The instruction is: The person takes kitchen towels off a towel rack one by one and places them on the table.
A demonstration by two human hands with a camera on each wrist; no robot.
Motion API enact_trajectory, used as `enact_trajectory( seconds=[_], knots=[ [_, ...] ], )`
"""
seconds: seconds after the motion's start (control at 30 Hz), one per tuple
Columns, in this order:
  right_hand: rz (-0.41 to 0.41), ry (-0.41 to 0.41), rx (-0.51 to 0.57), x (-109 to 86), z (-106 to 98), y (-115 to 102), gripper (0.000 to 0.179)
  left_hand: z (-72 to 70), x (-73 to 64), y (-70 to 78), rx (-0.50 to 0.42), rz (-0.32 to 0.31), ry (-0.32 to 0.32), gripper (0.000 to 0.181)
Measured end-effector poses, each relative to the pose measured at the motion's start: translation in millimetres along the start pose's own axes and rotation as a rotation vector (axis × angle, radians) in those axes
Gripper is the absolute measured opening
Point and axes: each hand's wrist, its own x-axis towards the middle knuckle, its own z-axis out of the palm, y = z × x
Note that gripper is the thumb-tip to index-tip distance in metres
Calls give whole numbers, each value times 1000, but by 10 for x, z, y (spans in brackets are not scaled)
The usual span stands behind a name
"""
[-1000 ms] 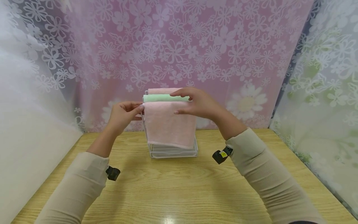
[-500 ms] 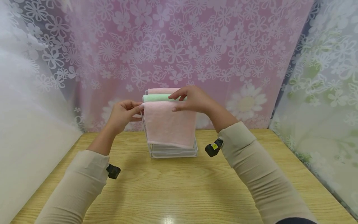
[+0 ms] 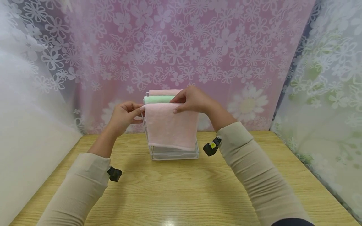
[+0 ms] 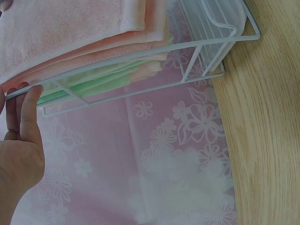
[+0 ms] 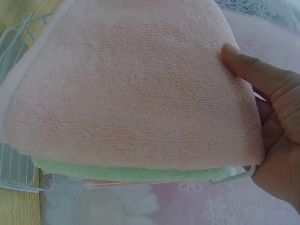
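A white wire towel rack (image 3: pixel 175 156) stands on the table with towels draped over its bars. The front pink towel (image 3: pixel 171 128) hangs down the near side; behind it lie a green towel (image 3: pixel 158 99) and another pink towel (image 3: pixel 162 92). My left hand (image 3: pixel 121 116) pinches the rack's upper left side rail, as the left wrist view also shows. With its thumb in front and fingers behind, my right hand (image 3: pixel 195 100) pinches the front pink towel's top edge. The thumb (image 5: pixel 248 68) presses the terry face in the right wrist view; the fingertips are hidden behind the cloth.
A clear shallow tray (image 4: pixel 236 16) sits in the base of the rack. The wooden table (image 3: pixel 169 191) extends toward the front. A pink flowered curtain (image 3: pixel 181 47) hangs close behind, with pale sheets on both sides.
My right hand has moved left along the front pink towel, and its thumb and fingers have closed on the top edge. My left hand stays at the rack's side.
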Motion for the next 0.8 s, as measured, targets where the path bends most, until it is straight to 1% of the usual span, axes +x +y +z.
enact_trajectory(
  seconds=[0.2,0.5,0.7,0.8],
  knots=[
    [18,7,30,29,25,36,26,-9,-1,-17,-16,7,-9,17],
    [46,66,115,8,40,53,21,-8,-6,-25,-7,17,-11,15],
    [37,116,138,-7,51,59,16,3,-8,-19,-6,24,-5,11],
    [6,161,159,-15,39,75,15,11,-5,-9,-8,24,-5,11]
  ],
)
